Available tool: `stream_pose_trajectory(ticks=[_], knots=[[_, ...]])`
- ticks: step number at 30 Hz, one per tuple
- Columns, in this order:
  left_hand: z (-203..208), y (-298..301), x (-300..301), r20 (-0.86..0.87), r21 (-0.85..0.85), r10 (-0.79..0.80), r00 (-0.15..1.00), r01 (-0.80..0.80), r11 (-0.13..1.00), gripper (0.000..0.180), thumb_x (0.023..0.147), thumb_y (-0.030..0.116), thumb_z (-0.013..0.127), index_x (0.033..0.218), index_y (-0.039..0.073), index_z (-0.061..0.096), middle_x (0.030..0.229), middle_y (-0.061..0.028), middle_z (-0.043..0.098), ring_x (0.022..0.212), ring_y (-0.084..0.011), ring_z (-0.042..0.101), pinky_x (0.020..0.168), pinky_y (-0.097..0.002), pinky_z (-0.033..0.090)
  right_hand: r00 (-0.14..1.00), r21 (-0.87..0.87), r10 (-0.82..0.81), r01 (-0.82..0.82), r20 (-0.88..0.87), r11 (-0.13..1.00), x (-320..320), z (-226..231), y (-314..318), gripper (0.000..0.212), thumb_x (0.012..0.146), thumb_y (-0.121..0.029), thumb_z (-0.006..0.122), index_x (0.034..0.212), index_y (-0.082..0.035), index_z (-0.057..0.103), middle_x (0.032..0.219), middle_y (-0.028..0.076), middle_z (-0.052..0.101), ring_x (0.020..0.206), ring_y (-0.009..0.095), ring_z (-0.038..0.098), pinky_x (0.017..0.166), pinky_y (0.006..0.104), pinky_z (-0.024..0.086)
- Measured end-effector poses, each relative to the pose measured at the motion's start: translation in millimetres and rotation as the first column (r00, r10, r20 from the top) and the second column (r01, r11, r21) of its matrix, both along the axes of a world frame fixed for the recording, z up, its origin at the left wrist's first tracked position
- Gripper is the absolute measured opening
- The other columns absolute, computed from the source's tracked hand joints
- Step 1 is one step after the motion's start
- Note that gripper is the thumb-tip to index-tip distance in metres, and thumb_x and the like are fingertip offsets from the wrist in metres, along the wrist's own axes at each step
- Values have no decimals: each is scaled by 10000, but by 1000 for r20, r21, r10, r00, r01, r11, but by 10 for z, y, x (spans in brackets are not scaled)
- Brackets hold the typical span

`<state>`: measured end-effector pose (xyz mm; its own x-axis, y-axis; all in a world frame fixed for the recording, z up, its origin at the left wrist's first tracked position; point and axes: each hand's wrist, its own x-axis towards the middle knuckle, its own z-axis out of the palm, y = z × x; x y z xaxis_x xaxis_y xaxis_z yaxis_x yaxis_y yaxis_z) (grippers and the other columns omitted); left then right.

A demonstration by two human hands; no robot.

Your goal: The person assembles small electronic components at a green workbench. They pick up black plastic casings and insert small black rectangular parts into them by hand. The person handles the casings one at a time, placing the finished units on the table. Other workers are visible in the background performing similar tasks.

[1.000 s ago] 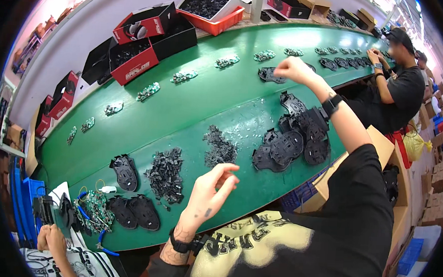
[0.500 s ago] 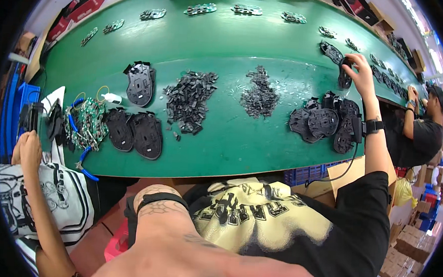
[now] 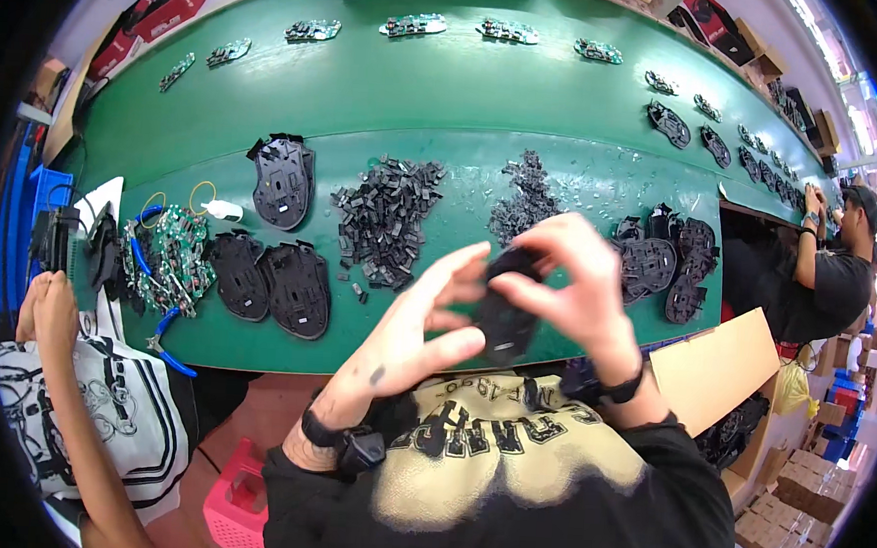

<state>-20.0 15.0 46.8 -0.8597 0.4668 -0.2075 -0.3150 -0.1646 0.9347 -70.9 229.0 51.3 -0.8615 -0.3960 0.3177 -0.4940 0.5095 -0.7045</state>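
A black mouse shell half (image 3: pixel 508 324) is held tilted over the table's near edge, in front of my chest. My right hand (image 3: pixel 582 282) grips it from above and the right, somewhat smeared by motion. My left hand (image 3: pixel 424 325) is beside its left side, fingers spread and thumb close to it; whether they touch is unclear. Beyond the hands lies a heap of tiny black parts (image 3: pixel 524 194), partly hidden by the right hand. Left of it is a pile of small black rectangular pieces (image 3: pixel 387 217). More black shell halves (image 3: pixel 647 265) are piled to the right.
Several shell halves (image 3: pixel 294 291) sit at left, near tangled circuit boards (image 3: pixel 177 255), blue-handled pliers (image 3: pixel 165 344) and a white bottle (image 3: pixel 224 209). Circuit boards (image 3: pixel 412 25) line the green belt's far side. A person's hand (image 3: pixel 57 309) is at left; another person (image 3: pixel 837 240) works at right.
My right hand has left a mouse shell at the far right and come back to the middle, now gripping a shell half. My left hand has risen from the lower edge to meet it.
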Motion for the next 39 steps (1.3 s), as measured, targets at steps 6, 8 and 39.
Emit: stream_pose_trajectory(ticks=[6, 8, 39], knots=[[-681, -160, 256, 163, -1, 64, 984, -65, 998, 445, 864, 57, 644, 1273, -13, 484, 1125, -85, 626, 1009, -147, 604, 897, -320, 492, 951, -92, -24, 54, 308, 994, 233, -362, -49, 278, 762, -181, 771, 986, -37, 690, 839, 66, 627, 664, 142, 618, 593, 262, 500], [-700, -167, 358, 152, 16, 242, 958, -247, 969, 399, 870, 44, 637, 1240, -24, 504, 1085, -89, 644, 973, -148, 622, 877, -312, 504, 932, 5, -255, 262, 257, 965, 191, -455, 218, 203, 773, -124, 751, 944, -30, 696, 760, 61, 623, 631, 134, 603, 585, 257, 489], [-787, -125, 344, 162, 136, 341, 926, -363, 922, 389, 905, 44, 600, 1263, -38, 475, 1158, -100, 611, 1022, -155, 602, 892, -298, 495, 942, 285, -312, 268, 121, 920, 40, -500, 344, 101, 771, -26, 693, 845, -4, 628, 761, 96, 579, 679, 222, 601, 634, 318, 477]])
